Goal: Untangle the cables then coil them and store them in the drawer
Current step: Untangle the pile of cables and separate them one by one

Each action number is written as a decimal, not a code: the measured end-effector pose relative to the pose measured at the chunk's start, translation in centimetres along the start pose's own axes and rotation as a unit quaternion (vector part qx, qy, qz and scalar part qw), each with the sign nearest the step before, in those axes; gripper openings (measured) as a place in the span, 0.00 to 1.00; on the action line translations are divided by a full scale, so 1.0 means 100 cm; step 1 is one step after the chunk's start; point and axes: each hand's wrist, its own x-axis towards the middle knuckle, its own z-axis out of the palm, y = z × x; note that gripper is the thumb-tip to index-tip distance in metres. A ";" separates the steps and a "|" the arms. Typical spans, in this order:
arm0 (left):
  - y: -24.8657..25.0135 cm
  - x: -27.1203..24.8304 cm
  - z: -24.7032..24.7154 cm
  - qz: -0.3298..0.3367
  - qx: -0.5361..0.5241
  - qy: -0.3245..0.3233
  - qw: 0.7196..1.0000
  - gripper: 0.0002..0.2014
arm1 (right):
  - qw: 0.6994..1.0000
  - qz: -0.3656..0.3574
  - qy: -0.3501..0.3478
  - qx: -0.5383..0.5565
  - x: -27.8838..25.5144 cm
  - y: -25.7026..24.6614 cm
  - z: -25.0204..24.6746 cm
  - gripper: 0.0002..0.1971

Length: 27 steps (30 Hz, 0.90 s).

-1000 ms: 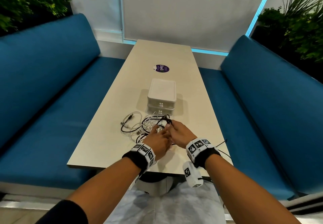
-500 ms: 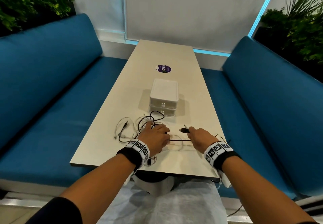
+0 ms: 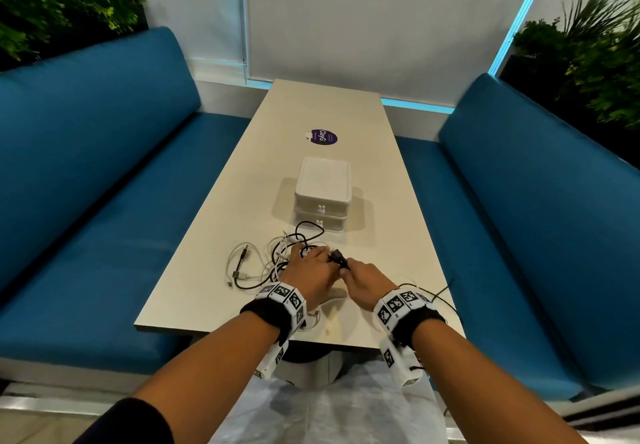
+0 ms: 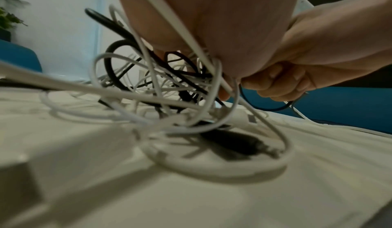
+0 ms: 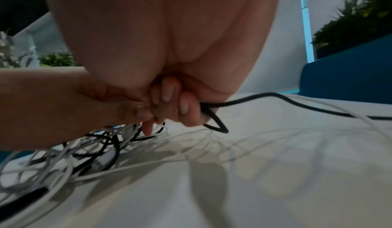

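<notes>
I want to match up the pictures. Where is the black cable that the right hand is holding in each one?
Head view: the black cable is mid-table, its plug sticking up between the two hands.
Left wrist view: a dark loop hangs below the right hand.
Right wrist view: it trails right from the curled fingers.
Shared landmark: the tangle of white cables.

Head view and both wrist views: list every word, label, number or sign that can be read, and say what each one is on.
"ClayG": on the round purple sticker on the table, beyond the white drawer box; its smaller print is too small to read.
Wristbands: black-and-white square marker patterns only, no letters or numbers.
Left wrist view and right wrist view: no text visible.
</notes>
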 end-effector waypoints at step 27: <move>-0.008 0.008 -0.003 0.004 0.083 0.034 0.996 0.14 | 0.969 0.176 0.085 -0.151 -0.012 0.056 -0.045 0.15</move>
